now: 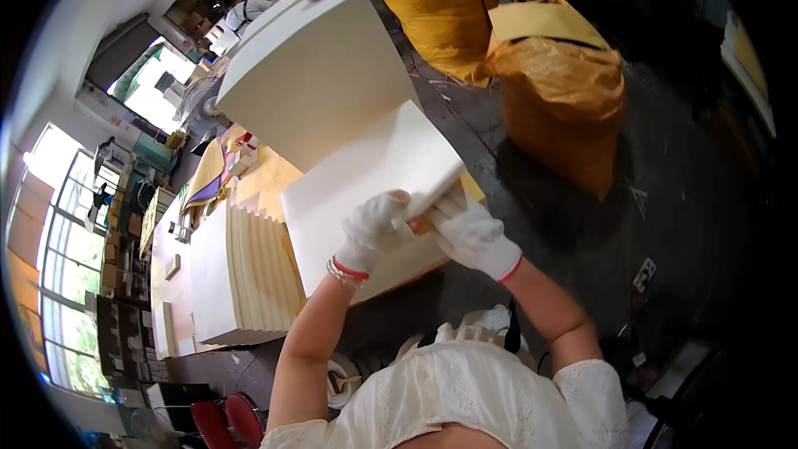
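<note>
In front of me a large white sheet (357, 175) lies on a low pile, its right edge lifted or folded over. My right hand (478, 237), in a white glove with a red cuff, is closed on that edge. Gloved the same way, my left hand (374, 229) is curled at the sheet beside it, with bare fingertips showing. The two hands are close together, and the fingers partly hide the edge between them. Directly behind the sheet rises a tall stack of white sheets (320, 75).
To the left, a stack of white sheets in stepped bundles (249, 274) stands on a table (172, 308). Two stuffed sacks, one yellow (436, 12) and one orange (561, 100), stand on the dark floor at the far right. Red chairs (237, 416) are at lower left.
</note>
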A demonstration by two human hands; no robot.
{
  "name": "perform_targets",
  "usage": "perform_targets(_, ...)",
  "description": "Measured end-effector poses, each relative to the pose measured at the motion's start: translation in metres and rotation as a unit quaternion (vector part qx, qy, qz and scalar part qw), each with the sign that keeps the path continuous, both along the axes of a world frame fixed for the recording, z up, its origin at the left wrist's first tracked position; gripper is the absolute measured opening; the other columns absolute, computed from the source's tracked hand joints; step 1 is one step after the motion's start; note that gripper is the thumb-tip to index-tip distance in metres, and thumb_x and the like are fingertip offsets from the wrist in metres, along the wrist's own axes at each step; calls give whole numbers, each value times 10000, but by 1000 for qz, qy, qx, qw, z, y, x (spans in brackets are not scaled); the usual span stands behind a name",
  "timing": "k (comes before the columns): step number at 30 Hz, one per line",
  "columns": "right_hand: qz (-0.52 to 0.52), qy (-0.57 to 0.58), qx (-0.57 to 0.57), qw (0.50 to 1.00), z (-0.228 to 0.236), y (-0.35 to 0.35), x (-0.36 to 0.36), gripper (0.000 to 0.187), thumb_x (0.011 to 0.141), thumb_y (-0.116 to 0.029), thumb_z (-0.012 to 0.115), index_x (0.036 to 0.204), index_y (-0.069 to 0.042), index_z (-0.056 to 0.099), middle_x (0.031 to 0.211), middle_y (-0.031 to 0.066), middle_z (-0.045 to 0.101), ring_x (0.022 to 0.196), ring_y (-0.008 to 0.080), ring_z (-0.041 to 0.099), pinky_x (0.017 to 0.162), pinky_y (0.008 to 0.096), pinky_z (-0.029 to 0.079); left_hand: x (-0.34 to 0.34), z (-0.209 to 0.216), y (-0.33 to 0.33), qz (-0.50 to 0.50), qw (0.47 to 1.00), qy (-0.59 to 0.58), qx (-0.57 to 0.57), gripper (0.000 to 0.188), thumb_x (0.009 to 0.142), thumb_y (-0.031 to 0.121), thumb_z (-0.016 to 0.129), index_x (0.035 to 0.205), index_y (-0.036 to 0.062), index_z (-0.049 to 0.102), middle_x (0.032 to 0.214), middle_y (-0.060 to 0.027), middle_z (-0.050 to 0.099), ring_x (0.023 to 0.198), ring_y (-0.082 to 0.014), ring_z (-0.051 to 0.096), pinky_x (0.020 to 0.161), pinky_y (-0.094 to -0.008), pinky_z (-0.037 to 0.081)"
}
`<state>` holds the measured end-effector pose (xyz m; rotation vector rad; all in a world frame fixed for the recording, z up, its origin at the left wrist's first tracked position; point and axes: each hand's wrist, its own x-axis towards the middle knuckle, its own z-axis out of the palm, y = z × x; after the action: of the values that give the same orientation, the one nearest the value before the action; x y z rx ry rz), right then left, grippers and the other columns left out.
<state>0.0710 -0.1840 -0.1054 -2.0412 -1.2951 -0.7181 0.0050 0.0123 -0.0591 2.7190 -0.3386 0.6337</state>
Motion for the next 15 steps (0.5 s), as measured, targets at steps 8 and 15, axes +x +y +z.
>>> perform_targets(8,2,190,-104,976,-5,-1,-7,402,810,-140,659,1207,-80,637,1202,179,603,1144,385,556,947,466,484,-8,-12,-13,0,977,-81,197,520,760,170,716,1233,56,533,1197,-143,606,1002,-315,649,826,-378,550)
perform_targets(15,16,167,-15,986,-4,7,-4,423,824,-57,647,1245,-56,605,1232,173,615,1152,381,571,982,447,475,-18,18,10,68,993,8,92,537,852,126,647,1369,116,503,1226,-106,642,971,-276,689,762,-397,572)
